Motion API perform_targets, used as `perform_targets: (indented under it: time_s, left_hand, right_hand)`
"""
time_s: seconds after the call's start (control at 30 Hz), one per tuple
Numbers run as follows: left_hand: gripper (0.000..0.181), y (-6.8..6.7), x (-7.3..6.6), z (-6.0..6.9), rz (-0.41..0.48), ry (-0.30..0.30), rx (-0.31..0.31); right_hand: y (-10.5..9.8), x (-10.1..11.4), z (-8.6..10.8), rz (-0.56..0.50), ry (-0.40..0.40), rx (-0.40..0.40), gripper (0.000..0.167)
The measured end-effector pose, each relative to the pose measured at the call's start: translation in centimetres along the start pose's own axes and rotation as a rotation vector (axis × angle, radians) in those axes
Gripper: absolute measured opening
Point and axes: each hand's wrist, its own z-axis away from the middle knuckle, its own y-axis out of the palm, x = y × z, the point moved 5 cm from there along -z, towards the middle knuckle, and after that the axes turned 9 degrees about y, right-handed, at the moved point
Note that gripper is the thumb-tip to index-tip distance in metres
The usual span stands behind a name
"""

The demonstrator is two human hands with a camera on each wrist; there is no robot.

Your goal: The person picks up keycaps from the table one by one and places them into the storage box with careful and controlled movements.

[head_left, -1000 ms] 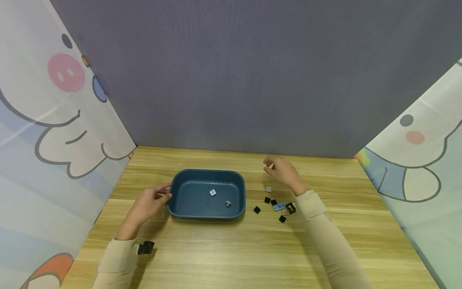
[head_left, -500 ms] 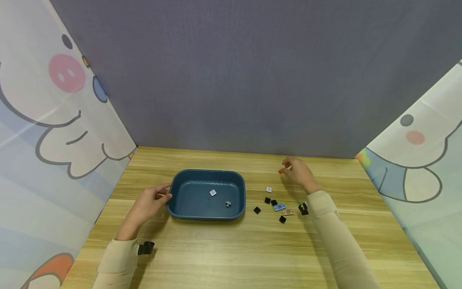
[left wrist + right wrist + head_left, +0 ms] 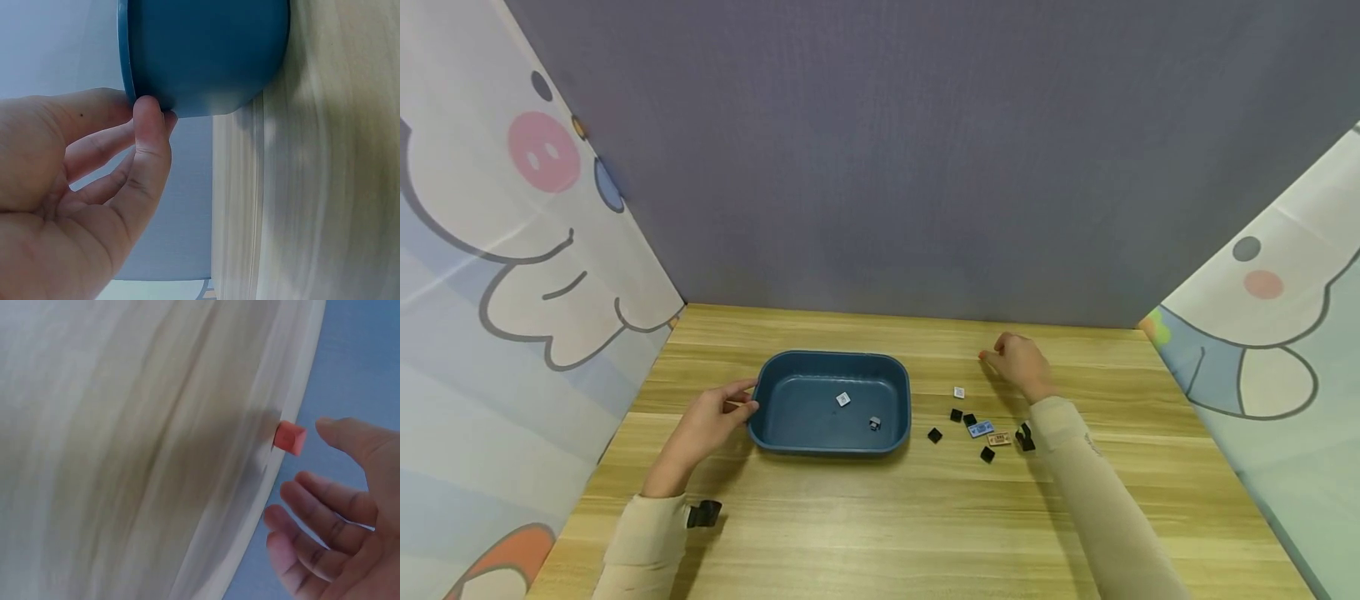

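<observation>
The blue tray [image 3: 820,451] sits on the wooden desk [image 3: 850,533]. At its left end, the left hand [image 3: 711,421] has its grip narrowed on the rim, thumb against the outer wall. Inside the tray are a white tile [image 3: 843,400] and, nearer its right end, a small grey piece [image 3: 875,423].

Off the tray's right end and toward its far side is the red block [image 3: 290,437], the right hand [image 3: 1018,362] just beside it. That hand's grip is fairly wide and holds nothing: the right wrist view shows thumb and fingers apart, with a gap between thumb tip and block.

A second white tile [image 3: 958,392] lies right of the tray, roughly between it and the red block. Also to the tray's right, toward its near side, four black pieces [image 3: 935,434] lie scattered around a blue ticket-shaped piece [image 3: 981,429] and a tan one [image 3: 999,439], well apart from the tray. Beyond the tray, a grey panel [image 3: 880,167] stands along the far edge of the desk.
</observation>
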Motion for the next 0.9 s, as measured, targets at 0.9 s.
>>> perform_targets:
  time_s: [0.9]
  left_hand:
    - [0.043, 0.1, -0.1, -0.3, 0.013, -0.009, 0.002]
  right_hand:
    - [0.6, 1.4, 0.1, -0.005, 0.003, 0.008, 0.026]
